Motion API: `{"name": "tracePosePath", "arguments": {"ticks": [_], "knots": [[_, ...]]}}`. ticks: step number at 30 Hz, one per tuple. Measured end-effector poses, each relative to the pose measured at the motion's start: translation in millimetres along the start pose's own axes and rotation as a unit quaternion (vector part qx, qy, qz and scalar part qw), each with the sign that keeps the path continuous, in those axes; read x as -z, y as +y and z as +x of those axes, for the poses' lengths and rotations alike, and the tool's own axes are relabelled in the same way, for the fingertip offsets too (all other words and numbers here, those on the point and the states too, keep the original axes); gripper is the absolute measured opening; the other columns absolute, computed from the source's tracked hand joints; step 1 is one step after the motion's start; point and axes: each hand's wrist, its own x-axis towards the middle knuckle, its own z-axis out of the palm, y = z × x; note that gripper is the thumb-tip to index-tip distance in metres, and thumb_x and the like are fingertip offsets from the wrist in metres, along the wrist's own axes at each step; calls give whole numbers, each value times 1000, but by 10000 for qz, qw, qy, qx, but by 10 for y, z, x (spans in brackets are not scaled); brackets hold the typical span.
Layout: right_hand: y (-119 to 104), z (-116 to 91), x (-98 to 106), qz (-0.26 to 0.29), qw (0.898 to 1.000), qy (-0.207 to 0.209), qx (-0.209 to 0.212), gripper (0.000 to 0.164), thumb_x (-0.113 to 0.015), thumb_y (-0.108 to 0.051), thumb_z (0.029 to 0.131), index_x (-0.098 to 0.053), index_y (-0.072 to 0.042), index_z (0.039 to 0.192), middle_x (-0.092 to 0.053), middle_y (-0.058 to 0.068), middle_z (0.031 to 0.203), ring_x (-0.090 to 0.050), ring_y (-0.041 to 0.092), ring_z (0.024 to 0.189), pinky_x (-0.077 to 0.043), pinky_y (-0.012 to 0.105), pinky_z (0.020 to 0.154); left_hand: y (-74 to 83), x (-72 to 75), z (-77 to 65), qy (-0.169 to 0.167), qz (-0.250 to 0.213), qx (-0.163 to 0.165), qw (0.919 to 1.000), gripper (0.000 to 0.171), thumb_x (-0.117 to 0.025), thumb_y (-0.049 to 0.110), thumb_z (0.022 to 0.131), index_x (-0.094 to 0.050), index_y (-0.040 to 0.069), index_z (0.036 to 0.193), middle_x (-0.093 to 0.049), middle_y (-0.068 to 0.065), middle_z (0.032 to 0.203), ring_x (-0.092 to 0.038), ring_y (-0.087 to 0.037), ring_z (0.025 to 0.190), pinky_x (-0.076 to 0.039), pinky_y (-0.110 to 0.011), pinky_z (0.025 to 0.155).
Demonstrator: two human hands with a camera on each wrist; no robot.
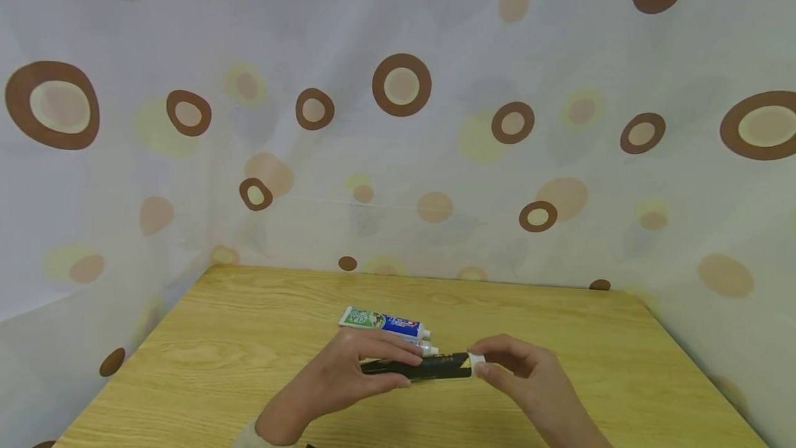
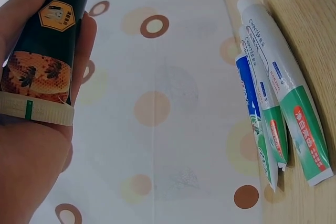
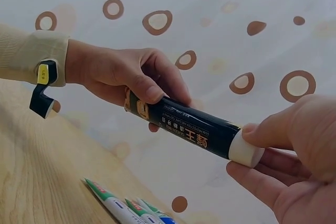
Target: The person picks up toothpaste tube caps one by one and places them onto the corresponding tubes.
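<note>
A black toothpaste tube point(image 3: 184, 125) with gold lettering is held up over the table between both hands. My left hand point(image 1: 348, 368) grips its crimped end, where a honeycomb-and-bees picture shows in the left wrist view. At the other end, the thumb and fingers of my right hand point(image 1: 528, 372) pinch the white cap point(image 3: 245, 149), which sits on the tube. Behind the hands lie other toothpaste tubes: a blue-and-green tube point(image 1: 385, 321) and two white-and-green ones, the nearer being a larger white-and-green tube point(image 2: 286, 82).
The wooden table point(image 1: 249, 323) stretches out under the hands. A pale curtain point(image 1: 398, 157) with brown rings and dots hangs along its back and sides. A black strap point(image 3: 44, 90) with a yellow label is on the left wrist.
</note>
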Motion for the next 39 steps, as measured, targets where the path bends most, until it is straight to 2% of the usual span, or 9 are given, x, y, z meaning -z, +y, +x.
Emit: {"name": "tracePosePath", "arguments": {"ticks": [6, 15, 25, 30, 39], "knots": [[-3, 8, -26, 73, 9999, 34, 122, 31, -70, -23, 93, -67, -4, 118, -70, 0, 112, -68, 12, 98, -56, 27, 84, -19, 9, 0, 101, -83, -75, 9999, 25, -76, 7, 86, -76, 9, 111, -75, -7, 112, -70, -15, 110, -57, -25, 86], [-17, -3, -29, 31, 9997, 22, 222, 30, -70, -21, 93, -67, -3, 117, -69, -1, 111, -67, 12, 97, -55, 25, 83, -49, 4, 0, 19, -122, -58, 9999, 27, -76, 5, 86, -76, 8, 113, -75, -5, 113, -70, -14, 109, -57, -24, 86], [-22, 11, -22, -269, 9995, 117, -67, 32, -72, -30, 91, -69, -7, 115, -69, 10, 116, -68, 11, 100, -56, 24, 83, -37, -11, 5, 11, 245, -320, 9992, 25, -77, 8, 86, -76, 3, 111, -76, -8, 111, -72, -16, 103, -56, -17, 80], [21, 20, -11, -330, 9994, 86, -93, 31, -72, -30, 91, -71, -6, 111, -69, 13, 113, -70, 14, 97, -58, 26, 81, -26, -20, 5, -69, 314, -344, 9989, 26, -76, 9, 87, -75, 3, 113, -76, -9, 111, -72, -16, 103, -55, -15, 80], [34, 18, 9, -297, 9994, 15, -191, 33, -71, -32, 91, -70, -5, 110, -69, 11, 110, -69, 14, 96, -57, 28, 80, -11, -46, 25, -114, 377, -454, 9982, 25, -76, 8, 86, -76, 4, 111, -75, -10, 113, -71, -16, 105, -55, -16, 84]]}}
